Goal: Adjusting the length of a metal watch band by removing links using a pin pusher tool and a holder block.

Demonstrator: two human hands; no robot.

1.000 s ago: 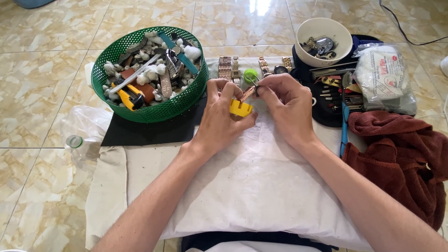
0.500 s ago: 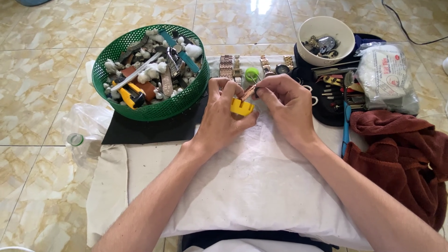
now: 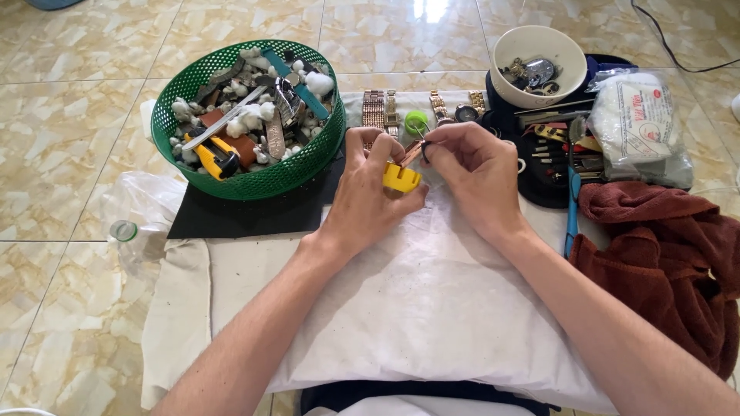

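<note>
My left hand (image 3: 368,192) rests on a white cushion (image 3: 416,308) and grips a small yellow holder block (image 3: 401,178). A brown watch strap piece (image 3: 411,152) sticks up from that block. My right hand (image 3: 474,171) pinches the top of the strap piece, with a thin metal ring or tool at its fingertips. Both hands meet at the far edge of the cushion.
A green basket (image 3: 254,181) of tools, straps and cotton sits far left on a black mat. Watch bands (image 3: 374,109) lie beyond the hands. A white bowl (image 3: 539,65), a black tool tray, a white bag (image 3: 640,123) and a maroon towel (image 3: 671,254) fill the right.
The hands stay together over the yellow block; the right fingers have shifted slightly on the strap piece.
</note>
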